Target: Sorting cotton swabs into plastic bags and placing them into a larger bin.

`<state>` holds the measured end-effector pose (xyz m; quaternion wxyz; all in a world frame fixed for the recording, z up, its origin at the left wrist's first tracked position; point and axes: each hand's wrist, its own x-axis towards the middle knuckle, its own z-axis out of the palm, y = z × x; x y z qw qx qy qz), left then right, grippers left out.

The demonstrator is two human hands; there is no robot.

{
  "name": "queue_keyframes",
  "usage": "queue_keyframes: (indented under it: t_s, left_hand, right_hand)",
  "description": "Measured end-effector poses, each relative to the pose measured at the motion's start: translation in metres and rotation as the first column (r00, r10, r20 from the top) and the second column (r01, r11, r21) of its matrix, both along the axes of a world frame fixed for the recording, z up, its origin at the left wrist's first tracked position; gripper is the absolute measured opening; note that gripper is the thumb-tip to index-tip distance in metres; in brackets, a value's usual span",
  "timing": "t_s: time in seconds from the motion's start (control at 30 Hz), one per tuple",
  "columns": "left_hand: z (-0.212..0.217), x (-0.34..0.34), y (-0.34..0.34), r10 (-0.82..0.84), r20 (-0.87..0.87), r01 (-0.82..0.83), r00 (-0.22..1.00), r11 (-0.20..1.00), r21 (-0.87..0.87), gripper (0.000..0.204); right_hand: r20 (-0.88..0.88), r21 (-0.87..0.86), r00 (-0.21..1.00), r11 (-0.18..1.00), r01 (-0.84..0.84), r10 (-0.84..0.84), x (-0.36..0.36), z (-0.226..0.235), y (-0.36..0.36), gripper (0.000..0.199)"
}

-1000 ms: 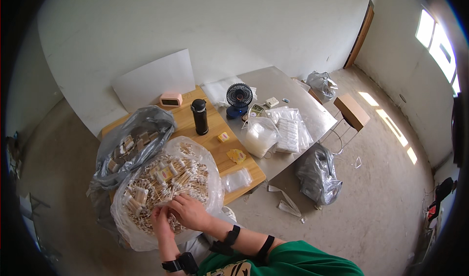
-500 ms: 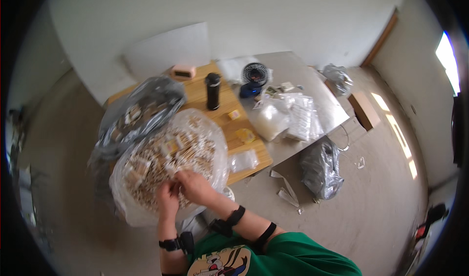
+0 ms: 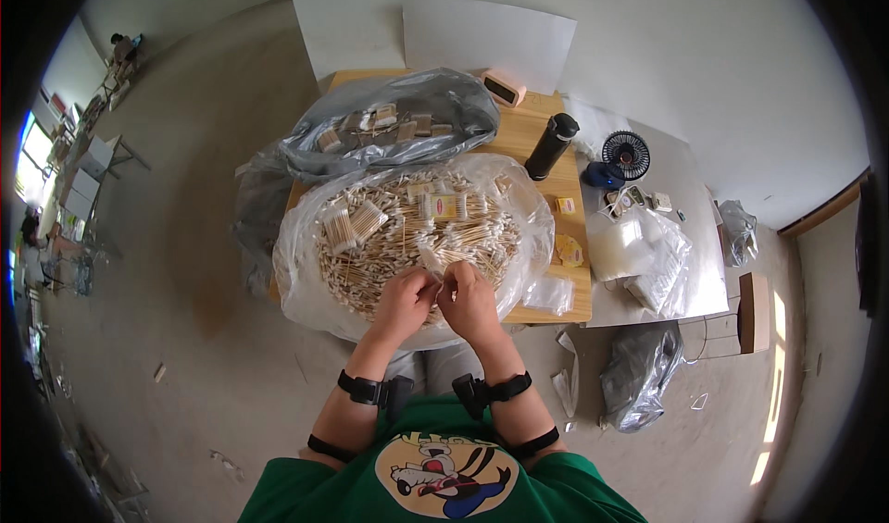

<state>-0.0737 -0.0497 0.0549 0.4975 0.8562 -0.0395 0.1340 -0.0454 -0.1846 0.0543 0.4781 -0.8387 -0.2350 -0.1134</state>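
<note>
A small bundle of cotton swabs (image 3: 433,262) sits pinched between both hands at the near edge of a large clear plastic bag (image 3: 306,273) heaped with loose and bundled swabs; the bag lies open on the wooden tabletop (image 3: 519,139), directly in front of the person. The left hand (image 3: 405,301) is curled with fingertips closed on the bundle, and the right hand (image 3: 469,299) is curled the same way, touching the left hand and gripping the same bundle from the other side. Both wrists wear black straps. Just behind the clear bag lies a grey plastic bag (image 3: 417,97) holding small packed boxes. To the right of it stands a black bottle (image 3: 552,145), upright, and near the far edge a small pink box (image 3: 505,87). On a lighter grey surface further right sit a small dark fan (image 3: 626,155) and a pile of clear packets (image 3: 639,255). A dark bag (image 3: 639,375) lies on the floor below.
</note>
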Motion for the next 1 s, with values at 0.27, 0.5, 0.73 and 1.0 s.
queue_keyframes:
  t_s: [0.27, 0.5, 0.73, 1.0]
  left_hand:
    - [0.004, -0.003, 0.005, 0.010, -0.061, -0.013, 0.998, 0.998, -0.059, 0.008]
    - [0.007, 0.002, 0.007, 0.001, 0.040, -0.001, 0.999, 1.000, -0.003, 0.009]
    - [0.005, 0.001, 0.018, -0.003, 0.017, 0.004, 1.000, 0.996, -0.090, 0.017]
    - [0.001, 0.004, 0.022, -0.063, -0.315, -0.187, 0.947, 0.690, -0.699, 0.028]
  right_hand:
    - [-0.076, -0.007, 0.983, 0.986, 0.167, -0.167, 0.008, 0.001, -0.011, 0.023]
    - [-0.013, 0.008, 1.000, 1.000, 0.008, -0.008, 0.004, 0.002, -0.001, 0.024]
    - [-0.255, 0.127, 0.955, 0.974, 0.186, -0.149, 0.007, -0.006, -0.008, 0.014]
    - [-0.557, 0.762, 0.758, 0.574, 0.302, 0.340, 0.014, -0.023, -0.009, 0.010]
